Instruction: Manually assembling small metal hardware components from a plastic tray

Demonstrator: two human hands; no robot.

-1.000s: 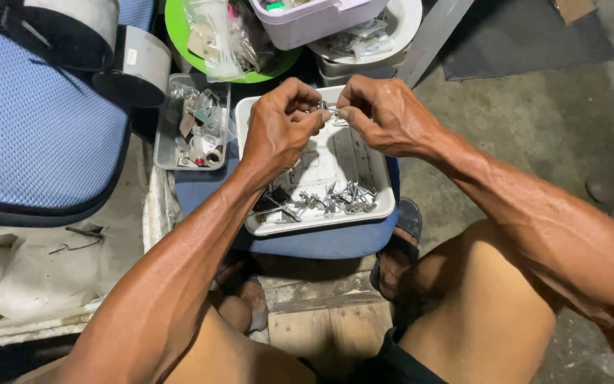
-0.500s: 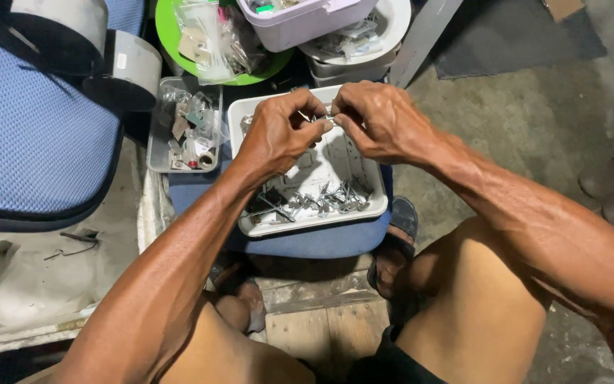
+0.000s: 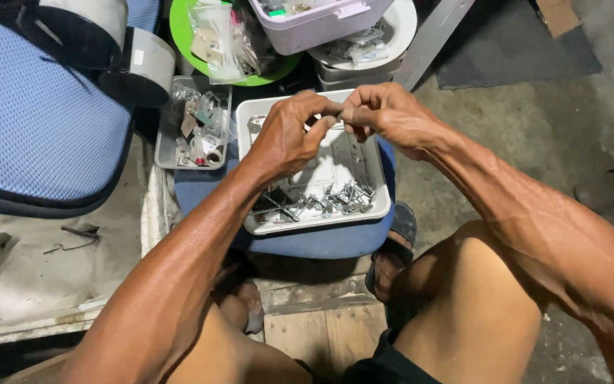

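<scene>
My left hand [image 3: 289,139] and my right hand [image 3: 385,114] meet fingertip to fingertip above a white rectangular tray [image 3: 379,192]. Both pinch one small metal part [image 3: 340,114] between thumbs and fingers; most of it is hidden by the fingers. In the tray's near end lies a heap of small silvery metal pieces [image 3: 321,203]. The tray rests on a blue cushion [image 3: 321,242] in front of my knees.
A clear plastic box of small parts [image 3: 193,124] sits left of the tray. Behind are a green plate with plastic bags [image 3: 225,43], a lilac box [image 3: 314,18] and white bowls [image 3: 378,35]. A blue mesh chair seat [image 3: 33,121] lies at left; concrete floor at right.
Both hands stay joined over the tray, working the small part. The view has shifted a little, so the tray now sits lower and more central.
</scene>
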